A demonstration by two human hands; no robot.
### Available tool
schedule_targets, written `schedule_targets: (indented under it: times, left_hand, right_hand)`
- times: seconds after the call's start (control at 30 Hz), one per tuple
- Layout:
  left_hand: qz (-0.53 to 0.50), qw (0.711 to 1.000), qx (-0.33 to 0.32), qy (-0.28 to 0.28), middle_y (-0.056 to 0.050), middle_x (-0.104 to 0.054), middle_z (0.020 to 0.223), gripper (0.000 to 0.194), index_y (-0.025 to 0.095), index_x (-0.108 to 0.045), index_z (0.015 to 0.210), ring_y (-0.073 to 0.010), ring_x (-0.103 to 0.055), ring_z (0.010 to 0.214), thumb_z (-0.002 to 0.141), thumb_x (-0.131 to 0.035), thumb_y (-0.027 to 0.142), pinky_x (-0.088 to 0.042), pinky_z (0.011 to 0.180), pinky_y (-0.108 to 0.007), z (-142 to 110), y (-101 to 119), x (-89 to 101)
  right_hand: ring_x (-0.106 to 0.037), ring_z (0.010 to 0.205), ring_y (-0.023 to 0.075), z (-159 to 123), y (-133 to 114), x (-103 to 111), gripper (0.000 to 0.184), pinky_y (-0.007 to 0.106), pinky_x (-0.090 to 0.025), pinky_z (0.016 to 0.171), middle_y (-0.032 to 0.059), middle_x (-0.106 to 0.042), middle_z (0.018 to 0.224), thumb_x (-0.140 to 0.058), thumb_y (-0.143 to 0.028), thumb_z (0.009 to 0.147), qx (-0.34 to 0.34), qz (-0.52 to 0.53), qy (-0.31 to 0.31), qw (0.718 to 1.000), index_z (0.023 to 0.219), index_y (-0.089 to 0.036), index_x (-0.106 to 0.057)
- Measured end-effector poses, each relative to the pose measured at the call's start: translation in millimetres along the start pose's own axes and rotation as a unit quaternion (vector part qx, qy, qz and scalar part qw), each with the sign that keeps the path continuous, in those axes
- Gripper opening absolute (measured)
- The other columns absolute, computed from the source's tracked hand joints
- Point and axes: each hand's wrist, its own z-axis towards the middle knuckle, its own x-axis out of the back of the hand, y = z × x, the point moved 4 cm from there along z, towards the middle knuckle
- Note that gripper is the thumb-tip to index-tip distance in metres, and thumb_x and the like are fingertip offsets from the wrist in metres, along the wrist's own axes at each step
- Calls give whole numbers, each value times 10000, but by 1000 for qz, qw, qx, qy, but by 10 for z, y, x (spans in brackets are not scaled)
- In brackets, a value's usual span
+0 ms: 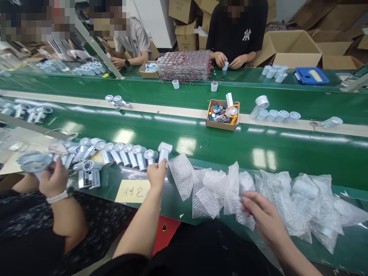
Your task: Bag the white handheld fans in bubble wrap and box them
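My left hand (156, 174) is closed around the handle of a light-blue handheld fan (165, 148), its round head pointing up above the bench. Left of it stands a row of similar handheld fans (126, 148), several with their grilles showing. My right hand (263, 214) has its fingers loosely bent and somewhat apart at a bubble-wrap bag (245, 182); whether the fingertips touch the bag is hard to tell. Flat-looking bubble-wrap bags (181, 176) lie between my hands. Fuller bubble-wrap bags (304, 191) with pale shapes inside are heaped to the right.
A yellow handwritten note (132, 191) lies beside my left forearm. At left, a co-worker's hand (54, 178) holds a round fan part. A small carton (222, 115) of parts and orange-handled pliers sits on the pale strip. Opposite, a person in black (235, 34) handles a cup-shaped part.
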Motion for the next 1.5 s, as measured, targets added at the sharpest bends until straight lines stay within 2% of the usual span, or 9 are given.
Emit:
schedule_targets:
  times: [0.17, 0.27, 0.4, 0.53, 0.7, 0.87, 0.97, 1.27, 1.5]
  left_hand:
    - [-309, 937, -45, -154, -35, -609, 669, 498, 179, -585, 679, -171, -566, 643, 843, -417, 618, -476, 614, -285, -1000, 208, -186]
    - [-261, 942, -63, -202, -57, -622, 670, 561, 191, -594, 635, -194, -583, 673, 884, -334, 622, -479, 644, -311, -905, 276, -218]
    - [-175, 976, 21, -126, -113, -641, 774, 316, 169, -588, 681, -287, -592, 951, 825, -547, 448, -446, 758, -350, 83, 206, -146]
    - [-153, 964, 60, -211, -32, -528, 514, 234, 159, -552, 551, -240, -600, 692, 627, -733, 287, -420, 602, -300, 557, 157, -275]
    - [-223, 924, 25, -311, -14, -577, 589, 210, 128, -648, 688, -128, -526, 548, 645, -708, 325, -404, 532, -240, 77, 208, -63]
    - [-224, 905, -281, -226, -81, -629, 960, 87, 183, -683, 745, -202, -602, 915, 740, -607, 224, -499, 825, -330, -735, 512, 484]
    - [-188, 873, -400, -205, -102, -630, 1010, 194, 185, -696, 848, -202, -617, 914, 793, -513, 154, -517, 820, -326, -1152, 606, 572]
    - [-378, 898, -95, -205, -45, -666, 779, 165, 155, -656, 772, -166, -610, 746, 786, -614, 314, -491, 697, -279, -1186, 522, 156]
    - [-243, 924, -247, -162, 34, -601, 618, 97, 176, -648, 864, -108, -551, 562, 809, -596, 237, -428, 558, -220, -1391, 772, 166]
  right_hand:
    - [-674, 894, 210, 416, -133, -1137, 476, 347, -549, 746, 80, -701, 1049, -814, -417, 666, -146, 292, -178, 928, 1053, -205, -636]
    - [-663, 702, 169, 610, -182, -1384, 359, 308, -562, 653, 37, -712, 813, -825, -377, 644, -142, 330, -135, 923, 878, -174, -643]
    - [-621, 559, 138, 610, -151, -1272, 345, 253, -532, 514, -6, -682, 711, -832, -324, 629, -132, 269, -112, 947, 863, -188, -618]
    - [-630, 543, 146, 399, -163, -1115, 469, 235, -511, 481, -4, -665, 708, -833, -345, 634, -157, 196, -203, 946, 1015, -193, -607]
    - [-668, 703, 191, 108, -301, -1095, 540, 290, -564, 546, 23, -675, 806, -833, -261, 616, -155, 257, -316, 900, 1082, -190, -570]
    - [-669, 633, 172, -95, -443, -1250, 489, 256, -550, 509, 53, -685, 799, -822, -275, 621, -178, 298, -425, 836, 1024, -150, -574]
    - [-668, 678, 180, -80, -478, -1259, 479, 264, -558, 519, 49, -675, 817, -797, -262, 654, -161, 285, -425, 844, 1063, -160, -570]
    - [-590, 817, 165, -85, -276, -815, 671, 296, -568, 616, 41, -605, 1045, -808, -230, 656, -105, 173, -353, 913, 1248, -274, -496]
    - [-505, 1161, 245, -118, -163, -497, 771, 354, -499, 841, 71, -419, 1427, -813, -277, 635, -52, 102, -272, 955, 1293, -307, -411]
